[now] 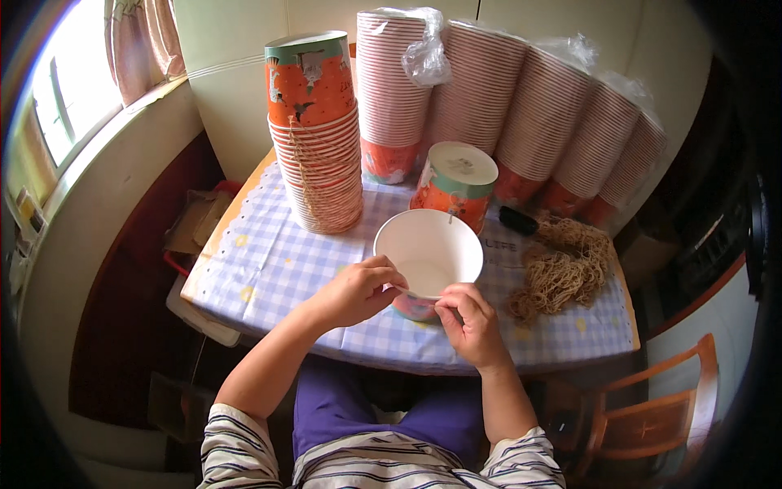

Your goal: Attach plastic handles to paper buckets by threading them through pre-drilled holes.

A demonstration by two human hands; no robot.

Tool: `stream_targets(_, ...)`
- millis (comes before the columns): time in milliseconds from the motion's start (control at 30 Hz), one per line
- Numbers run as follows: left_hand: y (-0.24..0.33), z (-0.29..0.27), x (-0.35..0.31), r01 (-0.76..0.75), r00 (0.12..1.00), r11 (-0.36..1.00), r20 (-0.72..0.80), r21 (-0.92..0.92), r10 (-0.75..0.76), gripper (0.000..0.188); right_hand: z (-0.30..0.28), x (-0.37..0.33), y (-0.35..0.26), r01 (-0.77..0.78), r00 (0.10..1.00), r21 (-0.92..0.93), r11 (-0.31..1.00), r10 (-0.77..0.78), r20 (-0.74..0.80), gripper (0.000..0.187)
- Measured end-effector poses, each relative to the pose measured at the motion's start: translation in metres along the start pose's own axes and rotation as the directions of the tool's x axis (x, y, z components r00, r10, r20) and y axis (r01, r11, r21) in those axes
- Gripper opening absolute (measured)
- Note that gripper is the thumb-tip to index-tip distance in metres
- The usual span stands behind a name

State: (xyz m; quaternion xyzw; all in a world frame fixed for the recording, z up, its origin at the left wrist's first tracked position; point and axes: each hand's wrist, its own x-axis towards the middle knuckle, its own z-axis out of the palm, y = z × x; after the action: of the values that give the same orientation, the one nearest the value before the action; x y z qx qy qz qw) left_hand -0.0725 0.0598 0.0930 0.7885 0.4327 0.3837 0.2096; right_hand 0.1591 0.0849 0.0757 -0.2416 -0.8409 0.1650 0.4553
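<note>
A white-lined paper bucket [428, 244] stands mouth up near the table's front edge, its coloured outer wall showing below the rim. At the near left of that rim, my left hand [358, 289] has its thumb and fingers closed on the edge. My right hand [472, 322] pinches the near right side of the same rim. Whether a thin cord lies between the fingertips is too small to tell. Just behind stands an upside-down orange and green paper bucket [456, 189], with a short bit of cord at its front.
At the left rises a tall stack of nested buckets [316, 155] with twine hanging down it. Plastic-wrapped bucket stacks [472, 90] line the back. A tangle of brown twine [562, 269] and a black object [518, 221] lie right. A wooden chair [652, 416] stands lower right.
</note>
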Motion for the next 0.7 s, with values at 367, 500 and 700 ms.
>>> stream_targets(367, 0.002, 0.003, 0.002, 0.147, 0.988, 0.988, -0.04, -0.045, -0.149, 0.013, 0.006, 0.006, 0.0, -0.096, 0.992, 0.168, 0.981, 0.109, -0.07, 0.007)
stream_targets(500, -0.007, 0.006, 0.0, 0.119, 0.988, 0.986, -0.083, -0.116, -0.129, 0.014, 0.006, 0.008, 0.002, -0.105, 0.989, 0.201, 0.974, 0.123, -0.078, 0.005)
stream_targets(700, -0.007, 0.007, -0.002, 0.077, 0.991, 0.992, -0.097, -0.101, -0.087, 0.016, 0.008, 0.008, 0.003, -0.135, 0.983, 0.225, 0.965, 0.159, -0.092, 0.004)
